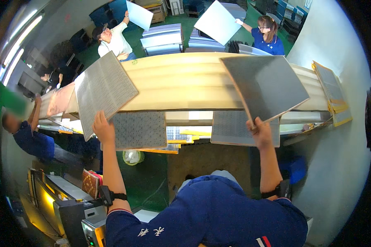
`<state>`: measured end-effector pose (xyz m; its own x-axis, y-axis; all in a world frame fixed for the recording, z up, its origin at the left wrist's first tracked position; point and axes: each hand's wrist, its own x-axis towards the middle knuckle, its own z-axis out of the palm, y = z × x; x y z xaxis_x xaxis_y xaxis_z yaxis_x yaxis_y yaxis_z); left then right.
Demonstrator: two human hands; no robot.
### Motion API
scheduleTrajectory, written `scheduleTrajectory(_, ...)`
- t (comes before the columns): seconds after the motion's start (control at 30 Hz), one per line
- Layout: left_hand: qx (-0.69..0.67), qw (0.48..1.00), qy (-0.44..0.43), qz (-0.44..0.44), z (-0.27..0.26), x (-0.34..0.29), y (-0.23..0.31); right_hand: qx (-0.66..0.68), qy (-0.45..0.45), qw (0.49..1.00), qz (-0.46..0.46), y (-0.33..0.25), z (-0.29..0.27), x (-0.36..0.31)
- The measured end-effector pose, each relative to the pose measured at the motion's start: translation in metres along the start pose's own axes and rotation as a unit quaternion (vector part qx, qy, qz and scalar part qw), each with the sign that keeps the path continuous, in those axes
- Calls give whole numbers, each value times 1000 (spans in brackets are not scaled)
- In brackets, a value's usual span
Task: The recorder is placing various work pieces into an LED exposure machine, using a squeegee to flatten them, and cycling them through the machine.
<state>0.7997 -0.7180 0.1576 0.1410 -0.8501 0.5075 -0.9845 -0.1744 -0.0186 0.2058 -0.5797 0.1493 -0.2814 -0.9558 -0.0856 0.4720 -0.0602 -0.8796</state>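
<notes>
My left hand grips the lower edge of a thin grey panel with fine rows of marks and a copper-coloured edge. That panel is tilted over the left part of a long cream-coloured bench surface. On the right, my right hand is closed on the near corner of a darker, smoother grey panel, also tilted and copper-edged. Behind my left wrist is another grey panel with a dotted pattern. A similar patterned panel sits beside my right hand, partly covered by it.
Yellow-edged sheets lie beneath the bench's near edge, above a bin. Yellow-framed panels lean at the far right. Across the bench, two people handle pale sheets by stacks; another person works at left. A machine stands lower left.
</notes>
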Motion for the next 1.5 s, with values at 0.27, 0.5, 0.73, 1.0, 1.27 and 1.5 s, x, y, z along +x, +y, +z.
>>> scheduleTrajectory(0.27,-176,978,102,35,-140,-60,55,-145,-188,953,187,61,44,-45)
scheduleTrajectory(0.5,-304,837,-271,364,-197,-150,170,18,-131,956,263,23,51,8)
scheduleTrajectory(0.73,-385,885,-70,-252,-116,-173,166,-134,-412,870,234,2,-29,22)
scheduleTrajectory(1.0,-779,479,-161,-372,-163,-259,237,-169,-416,845,289,-36,-78,40)
scheduleTrajectory(1.27,-558,661,120,-488,-256,-449,288,-309,-497,757,290,30,-50,-5)
scheduleTrajectory(1.5,-343,439,422,-715,-326,-614,412,-180,-664,603,404,78,-21,-83)
